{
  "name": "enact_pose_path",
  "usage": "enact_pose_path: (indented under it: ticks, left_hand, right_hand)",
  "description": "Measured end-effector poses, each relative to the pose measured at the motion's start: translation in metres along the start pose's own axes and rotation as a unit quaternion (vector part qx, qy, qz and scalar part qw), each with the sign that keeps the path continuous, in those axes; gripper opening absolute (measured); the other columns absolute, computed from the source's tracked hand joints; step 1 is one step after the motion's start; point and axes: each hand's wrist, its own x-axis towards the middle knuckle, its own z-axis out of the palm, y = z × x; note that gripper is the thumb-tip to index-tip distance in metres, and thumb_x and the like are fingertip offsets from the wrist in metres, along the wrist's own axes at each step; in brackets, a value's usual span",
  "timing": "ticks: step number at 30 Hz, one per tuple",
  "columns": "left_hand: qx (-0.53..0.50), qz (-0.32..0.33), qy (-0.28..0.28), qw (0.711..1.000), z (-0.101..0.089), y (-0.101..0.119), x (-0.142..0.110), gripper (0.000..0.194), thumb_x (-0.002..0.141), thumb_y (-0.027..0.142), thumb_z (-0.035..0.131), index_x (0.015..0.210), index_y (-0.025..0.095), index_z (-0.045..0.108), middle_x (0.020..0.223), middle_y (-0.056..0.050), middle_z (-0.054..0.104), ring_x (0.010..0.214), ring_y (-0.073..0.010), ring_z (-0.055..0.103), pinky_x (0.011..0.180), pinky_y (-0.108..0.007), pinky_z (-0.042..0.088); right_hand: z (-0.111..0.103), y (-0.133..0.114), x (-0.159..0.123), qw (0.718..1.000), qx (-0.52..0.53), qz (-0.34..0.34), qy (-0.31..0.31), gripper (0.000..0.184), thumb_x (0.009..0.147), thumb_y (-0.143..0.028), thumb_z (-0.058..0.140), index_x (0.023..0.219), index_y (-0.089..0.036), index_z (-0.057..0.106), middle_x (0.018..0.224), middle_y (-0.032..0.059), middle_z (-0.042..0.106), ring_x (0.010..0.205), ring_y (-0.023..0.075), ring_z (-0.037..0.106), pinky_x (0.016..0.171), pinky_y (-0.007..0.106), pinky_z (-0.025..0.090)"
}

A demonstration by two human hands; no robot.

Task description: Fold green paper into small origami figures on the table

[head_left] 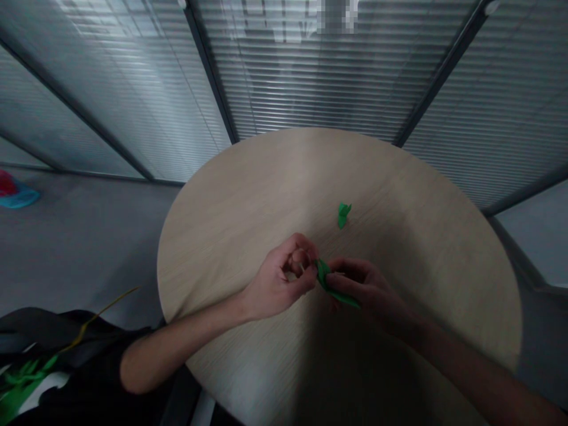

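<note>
Over the near middle of the round wooden table, both hands meet at a dark green folded piece (323, 275), thin like paper or fabric; its exact kind I cannot tell. My left hand (286, 275) is closed in a pinch at its upper left end, fingers curled. From the right, my right hand (361, 284) grips the same piece between thumb and fingers, and its lower end sticks out below the thumb. A smaller bright green folded piece (343, 215) lies on the tabletop just beyond the hands, touched by neither.
The round table (248, 195) stands near glass partitions with blinds (310, 77). At lower left are a dark bag or cloth (97, 361), a yellow stem-like strip (100, 313) and bright green material (26, 378). A red and blue object (18, 192) lies on the floor at far left.
</note>
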Motion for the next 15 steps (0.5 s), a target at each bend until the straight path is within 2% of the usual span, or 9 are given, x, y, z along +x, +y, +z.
enact_pose_path:
  ticks: [7,15]
  left_hand:
    - [0.045,0.044,-0.002,0.998,-0.002,0.0045,0.0007,0.018,0.086,0.017,0.065,0.084,0.021,0.048,0.068,0.003,0.05,0.062,-0.0109,0.049,0.059,-0.025,0.045]
    - [0.09,0.07,0.004,0.993,-0.0041,0.0013,0.0006,0.012,0.088,0.015,0.063,0.084,0.02,0.052,0.075,0.0,0.054,0.066,-0.012,0.053,0.058,-0.025,0.046]
  right_hand:
    - [0.0004,-0.0016,-0.0013,1.0,-0.015,0.005,0.016,0.034,0.075,-0.048,0.084,0.082,-0.017,0.073,0.069,-0.0018,0.06,0.058,0.0087,0.054,0.052,0.021,0.048]
    - [0.0006,0.0,0.0005,0.999,-0.006,0.012,0.034,0.037,0.072,-0.049,0.087,0.082,-0.017,0.072,0.068,-0.0017,0.062,0.058,0.0092,0.057,0.052,0.021,0.047]
